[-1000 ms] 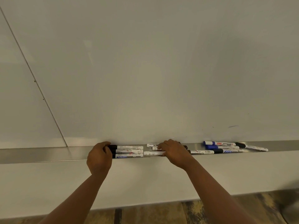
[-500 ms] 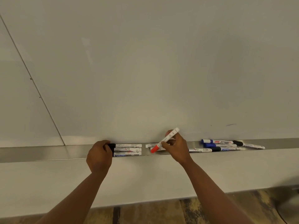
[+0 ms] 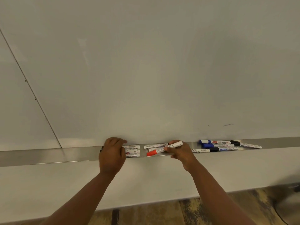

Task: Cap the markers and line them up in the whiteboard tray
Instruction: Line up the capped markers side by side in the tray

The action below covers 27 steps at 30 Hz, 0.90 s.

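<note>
- In front of me is a big whiteboard [image 3: 154, 62]. Its surface is pale and almost clean.
- Low on the right of the board I see a short dark pen mark [image 3: 228, 125], and a very small dot just left of it.
- On the left a thin seam [image 3: 30, 88] runs slanted across, and two small dark screws sit close beside it.
- Under the board there is a plain light wall panel [image 3: 48, 184].
- At the bottom I see a worn wooden floor [image 3: 162, 213], brown with pale patches.
- At the right lower corner there is something grey and blurred [image 3: 290, 202]; I cannot tell what it is.

Red-capped marker [image 3: 164, 148] in right hand [image 3: 181, 153]
</note>
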{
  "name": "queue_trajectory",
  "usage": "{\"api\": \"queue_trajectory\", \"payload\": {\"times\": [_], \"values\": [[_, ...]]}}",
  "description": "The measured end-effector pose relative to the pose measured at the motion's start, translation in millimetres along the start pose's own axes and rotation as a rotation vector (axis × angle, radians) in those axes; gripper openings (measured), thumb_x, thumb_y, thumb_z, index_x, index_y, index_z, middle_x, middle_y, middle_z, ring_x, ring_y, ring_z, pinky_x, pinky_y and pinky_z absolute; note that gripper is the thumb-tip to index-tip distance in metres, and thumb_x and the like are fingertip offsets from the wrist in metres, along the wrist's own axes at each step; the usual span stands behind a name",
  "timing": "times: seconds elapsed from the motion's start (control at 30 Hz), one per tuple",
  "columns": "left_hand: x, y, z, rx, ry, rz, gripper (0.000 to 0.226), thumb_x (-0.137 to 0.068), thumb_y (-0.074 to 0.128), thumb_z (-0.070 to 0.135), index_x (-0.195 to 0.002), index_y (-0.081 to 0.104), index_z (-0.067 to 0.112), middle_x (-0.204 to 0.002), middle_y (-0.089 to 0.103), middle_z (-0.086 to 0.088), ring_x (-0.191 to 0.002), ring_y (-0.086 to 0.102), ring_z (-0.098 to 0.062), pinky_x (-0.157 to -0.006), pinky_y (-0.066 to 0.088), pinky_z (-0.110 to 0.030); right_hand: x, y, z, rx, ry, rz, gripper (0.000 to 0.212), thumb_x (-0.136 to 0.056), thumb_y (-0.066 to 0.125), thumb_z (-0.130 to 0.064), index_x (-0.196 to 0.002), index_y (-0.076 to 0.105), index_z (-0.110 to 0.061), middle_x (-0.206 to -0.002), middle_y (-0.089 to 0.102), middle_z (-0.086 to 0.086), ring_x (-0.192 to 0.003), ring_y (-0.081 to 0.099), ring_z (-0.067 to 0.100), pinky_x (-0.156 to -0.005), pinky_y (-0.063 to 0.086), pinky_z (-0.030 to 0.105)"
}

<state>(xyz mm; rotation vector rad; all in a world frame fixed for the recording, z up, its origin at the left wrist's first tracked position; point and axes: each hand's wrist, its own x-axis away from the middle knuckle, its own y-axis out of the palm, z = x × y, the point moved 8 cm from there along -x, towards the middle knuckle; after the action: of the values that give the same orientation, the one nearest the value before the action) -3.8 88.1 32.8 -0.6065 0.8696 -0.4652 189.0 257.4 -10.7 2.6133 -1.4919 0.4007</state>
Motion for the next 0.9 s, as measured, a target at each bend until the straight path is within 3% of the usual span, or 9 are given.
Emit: {"api": "queue_trajectory", "payload": {"times": [0.1,0.2,0.3,0.4,0.5,0.7,0.9], "values": [[4.6,21.9,30.6,0.026,0.248,-0.18,0.023,-0.071,0.062,0.005,-0.09,0.072,0.014,-0.092,0.071,-0.004,-0.103,0.049,-0.015,-0.06,0.057,-0.032,-1.2,2.9,-1.7,0.222,-0.085,0.06,0.025,-0.063,0.082,-0.005,-0.073,0.059,-0.01,-0.068,0.059,0.008,-0.053,0.052,0.008,-0.046,0.042,0.017],[12.5,35.2,49.6,0.004,0.422,-0.292,0.023,-0.074,0.072,0.009,-0.094,0.072,0.019,-0.103,0.071,-0.004,-0.106,0.06,-0.025,-0.073,0.057,-0.035,-0.9,8.6,-3.8,0.415,-0.16,0.066,0.03,-0.059,0.086,-0.015,-0.074,0.06,-0.012,-0.079,0.065,0.006,-0.067,0.057,0.015,-0.055,0.043,0.019],[15.6,40.1,57.4,-0.056,0.501,-0.316,0.021,-0.074,0.072,0.011,-0.094,0.072,0.018,-0.102,0.071,-0.006,-0.102,0.063,-0.029,-0.083,0.054,-0.041,-0.8,6.8,-8.7,0.671,-0.213,0.099,0.032,-0.057,0.086,-0.031,-0.074,0.062,-0.019,-0.084,0.059,-0.003,-0.075,0.055,0.014,-0.06,0.042,0.021],[15.8,42.1,57.2,-0.07,0.507,-0.319,0.022,-0.073,0.074,0.01,-0.092,0.073,0.018,-0.097,0.073,-0.006,-0.098,0.065,-0.028,-0.084,0.054,-0.044,-1.3,0.2,-19.5,0.886,-0.281,0.177,0.027,-0.069,0.075,-0.043,-0.08,0.067,-0.02,-0.086,0.056,-0.004,-0.079,0.055,0.012,-0.067,0.042,0.025],[15.2,43.3,54.6,-0.047,0.472,-0.324,0.022,-0.073,0.073,0.008,-0.093,0.073,0.017,-0.097,0.073,-0.005,-0.098,0.065,-0.026,-0.086,0.052,-0.043,-1.4,-4.2,-37.5,0.984,-0.427,0.253,0.012,-0.085,0.061,-0.029,-0.085,0.069,-0.02,-0.093,0.064,-0.001,-0.087,0.06,0.018,-0.069,0.041,0.027],[13.1,52.2,41.6,-0.011,0.367,-0.374,0.025,-0.082,0.063,0.008,-0.105,0.069,0.015,-0.108,0.071,-0.005,-0.112,0.06,-0.025,-0.104,0.038,-0.048,-10.1,33.9,-27.8,1.343,-0.617,-0.109,0.024,-0.091,0.05,-0.023,-0.108,0.066,-0.021,-0.113,0.066,0.0,-0.104,0.053,0.02,-0.078,0.039,0.031],[10.1,52.8,48.4,-0.057,0.409,-0.373,0.022,-0.077,0.069,0.006,-0.098,0.072,0.011,-0.101,0.074,-0.005,-0.105,0.064,-0.027,-0.098,0.041,-0.053,-19.9,38.6,-23.9,1.652,-0.67,-0.14,0.027,-0.093,0.043,-0.013,-0.113,0.06,-0.018,-0.112,0.064,0.007,-0.101,0.052,0.026,-0.076,0.039,0.035]]}}
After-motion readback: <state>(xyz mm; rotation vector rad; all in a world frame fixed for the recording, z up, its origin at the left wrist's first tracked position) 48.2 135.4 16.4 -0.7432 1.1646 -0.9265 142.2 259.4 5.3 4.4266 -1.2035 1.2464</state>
